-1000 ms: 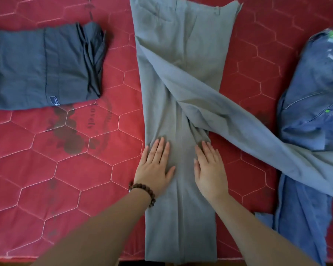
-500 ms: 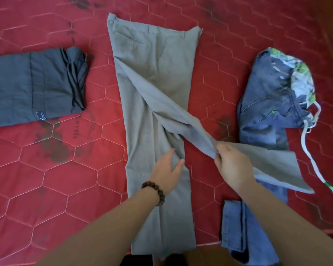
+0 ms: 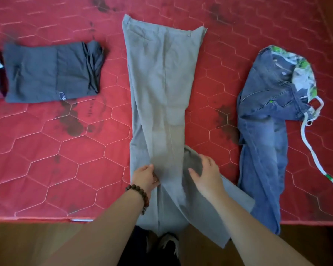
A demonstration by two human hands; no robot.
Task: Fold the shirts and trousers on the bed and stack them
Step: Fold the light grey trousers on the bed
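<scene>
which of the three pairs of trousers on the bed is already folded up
The dark grey trousers at the left, a compact folded rectangle. The light grey trousers in the middle and the blue jeans at the right lie full length.

Grey trousers (image 3: pixel 161 89) lie lengthwise mid-bed, legs nearly together; dark folded trousers (image 3: pixel 50 73) lie left – rumpled jeans (image 3: pixel 263 131) right.

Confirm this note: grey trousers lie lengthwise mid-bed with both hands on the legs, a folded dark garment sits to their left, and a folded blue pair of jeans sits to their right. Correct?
One error. The jeans to the right are not folded; the head view shows them lying loose and crumpled, drawstring trailing. The rest stands: grey trousers mid-bed, left hand and right hand on the legs, folded dark garment to their left.
</scene>
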